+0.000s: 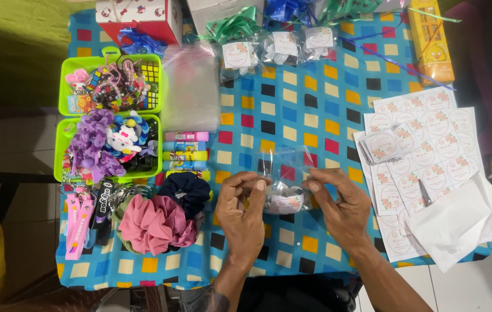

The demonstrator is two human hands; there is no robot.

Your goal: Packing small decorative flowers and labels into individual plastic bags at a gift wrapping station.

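Clear plastic, a small cellophane bag (283, 176), stood upright between the two hands just above the surface (292, 110), which was covered in a blue cloth with coloured squares. The left hand (244, 211) pinched the bag's left edge between thumb and fingers, and the right hand (338, 205) pinched the right edge, so the mouth was held stretched and the pale trinket inside sat low at the bottom. Both hands were clenched on the bag, neither loose.

Supplies lay within reach around them. To the left were scrunchies (159, 219) in pink and navy, a row of lip-balm tubes (185, 151), and two green baskets (62, 86) heaped with hair ties and charms. A stack of empty clear bags (191, 92) lay beside the baskets. To the right, sheets of round stickers (431, 144) were spread flat, partly under white tissue paper (459, 222). Finished packets with ribbons (280, 46) were lined up at the far edge, apart from the loose stock.
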